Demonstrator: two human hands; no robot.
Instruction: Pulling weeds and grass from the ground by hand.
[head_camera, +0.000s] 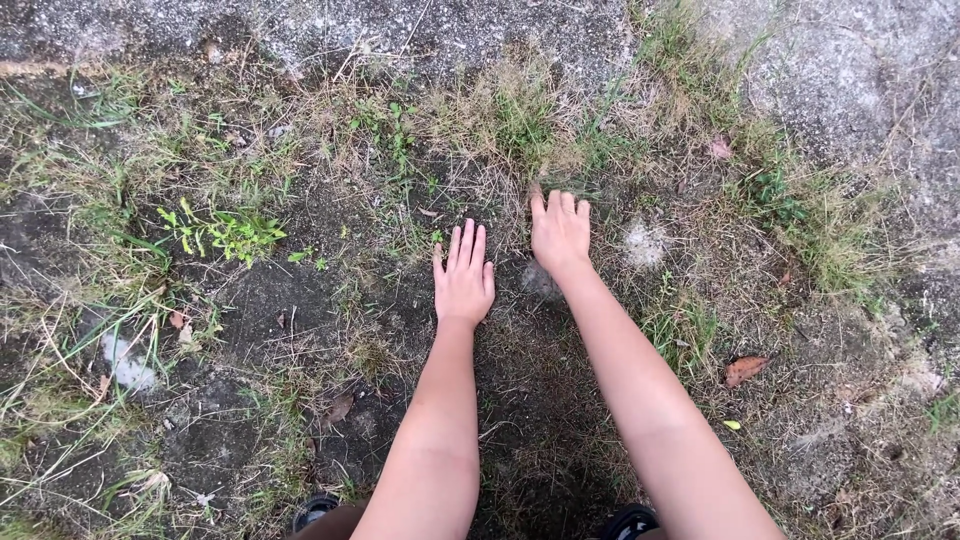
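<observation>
Head view: both hands' fingers (466, 245) spread over grass (520, 120).

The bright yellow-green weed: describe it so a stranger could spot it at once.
Start at the left hand, spread flat on the dark soil, and look left across it. There the bright yellow-green weed grows low, with small leaves. Its vivid lime colour sets it apart from the dry grass around it.

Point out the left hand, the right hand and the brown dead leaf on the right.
left hand (464, 280), head view, back of the hand
right hand (559, 235), head view, back of the hand
brown dead leaf (745, 369), head view, middle of the leaf
</observation>
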